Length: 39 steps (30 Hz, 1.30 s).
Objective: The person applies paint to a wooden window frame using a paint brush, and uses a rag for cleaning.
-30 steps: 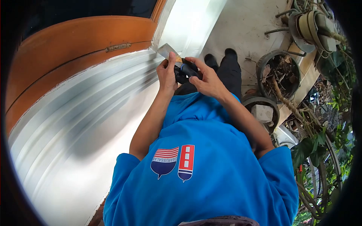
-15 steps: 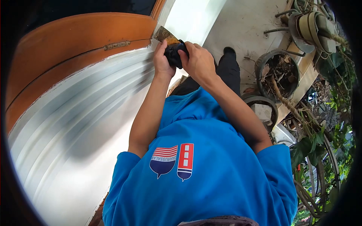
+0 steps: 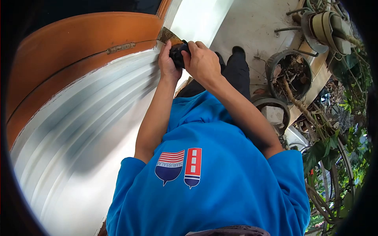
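My left hand (image 3: 168,65) is closed around the left side of a scraper (image 3: 179,56) with a wide, rust-stained metal blade (image 3: 170,36) and a bulky black grip part. From the other side my right hand (image 3: 202,63) is wrapped over the same black part, its thumb pressed against it. The blade points up and left, its edge close to the corner of the orange-brown wooden frame (image 3: 98,33). Much of the black part is hidden behind my fingers.
A metal hinge (image 3: 121,48) sits on the wooden frame. Ridged white moulding (image 3: 98,98) runs below it. To the right stand a plant pot (image 3: 291,76) with dry leaves, another pot holding a block (image 3: 272,115), and trailing leafy stems (image 3: 325,149). My shoe (image 3: 238,50) rests on pale floor.
Both hands and the scraper have shifted slightly left and up, its blade nearer the frame's corner. More of my other shoe shows beside my right hand.
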Each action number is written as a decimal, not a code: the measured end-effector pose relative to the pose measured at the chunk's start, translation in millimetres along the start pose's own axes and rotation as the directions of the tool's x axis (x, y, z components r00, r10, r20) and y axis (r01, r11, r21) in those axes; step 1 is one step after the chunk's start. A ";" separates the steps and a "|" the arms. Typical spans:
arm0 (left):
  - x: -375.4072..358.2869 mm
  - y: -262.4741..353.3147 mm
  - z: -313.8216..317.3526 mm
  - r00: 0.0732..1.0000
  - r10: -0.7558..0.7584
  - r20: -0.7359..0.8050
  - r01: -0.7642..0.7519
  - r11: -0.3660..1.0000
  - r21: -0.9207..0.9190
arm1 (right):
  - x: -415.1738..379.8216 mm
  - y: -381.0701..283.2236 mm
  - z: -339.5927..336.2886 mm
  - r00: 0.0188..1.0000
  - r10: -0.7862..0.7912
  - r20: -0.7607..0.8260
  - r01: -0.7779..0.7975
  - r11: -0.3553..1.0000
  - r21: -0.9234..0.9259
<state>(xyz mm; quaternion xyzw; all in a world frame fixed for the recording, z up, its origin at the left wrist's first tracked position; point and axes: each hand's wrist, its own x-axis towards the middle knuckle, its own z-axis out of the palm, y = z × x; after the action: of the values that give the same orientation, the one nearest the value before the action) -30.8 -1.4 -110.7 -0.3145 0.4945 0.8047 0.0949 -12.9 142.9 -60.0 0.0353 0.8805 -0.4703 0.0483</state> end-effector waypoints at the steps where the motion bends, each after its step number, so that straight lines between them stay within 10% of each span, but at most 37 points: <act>1: 0.8 0.0 0.0 1.000 -0.002 0.002 0.002 1.000 -0.010 | 0.7 -0.7 0.5 1.000 -0.002 0.002 0.002 1.000 -0.003; 39: -24.7 4.9 13.2 0.994 0.110 0.026 -0.111 0.993 0.043 | -16.4 5.3 -3.7 0.999 0.009 -0.030 -0.007 0.998 0.056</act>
<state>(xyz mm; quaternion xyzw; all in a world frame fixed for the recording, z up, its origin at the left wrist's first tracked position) -19.1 11.3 -88.1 -0.2749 0.5278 0.8011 0.0633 3.8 148.7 -60.4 0.0475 0.8674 -0.4941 0.0357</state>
